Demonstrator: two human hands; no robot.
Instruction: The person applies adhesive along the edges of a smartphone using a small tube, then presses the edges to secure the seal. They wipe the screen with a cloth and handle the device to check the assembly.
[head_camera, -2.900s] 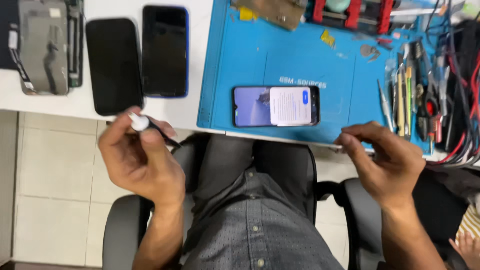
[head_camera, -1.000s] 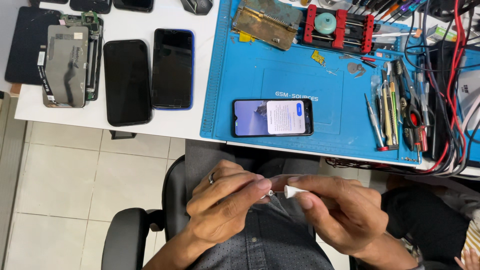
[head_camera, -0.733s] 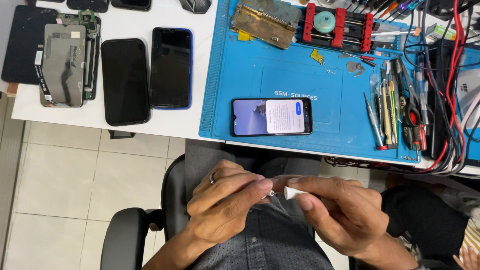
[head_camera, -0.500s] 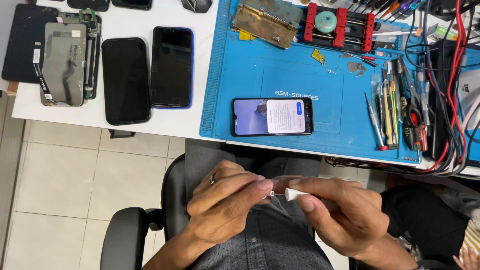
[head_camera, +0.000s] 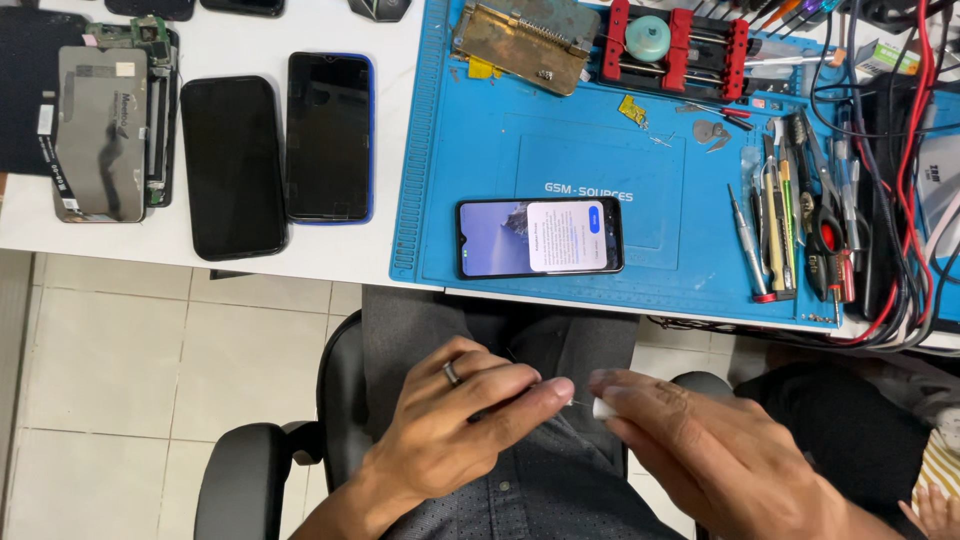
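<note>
Head view: left hand (head_camera: 455, 430) and right hand (head_camera: 700, 450) meet over the lap, below the bench (head_camera: 300, 250) edge. Right hand pinches a small white piece (head_camera: 603, 407); left hand is closed on a thin dark tool (head_camera: 505, 400), its fine tip toward that piece. Lit phone (head_camera: 540, 237) lies on the blue mat (head_camera: 480, 140), well apart from both hands.

A phone repair workshop: blue work mat (head_camera: 690, 160), tools (head_camera: 790, 225), opened phones (head_camera: 105, 120).

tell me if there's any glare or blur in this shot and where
Head view: even bright light; soft glare on the grey metal phone back plate and the two black phone screens; the lit phone on the blue mat is sharp; left hand and right hand slightly soft.
</note>
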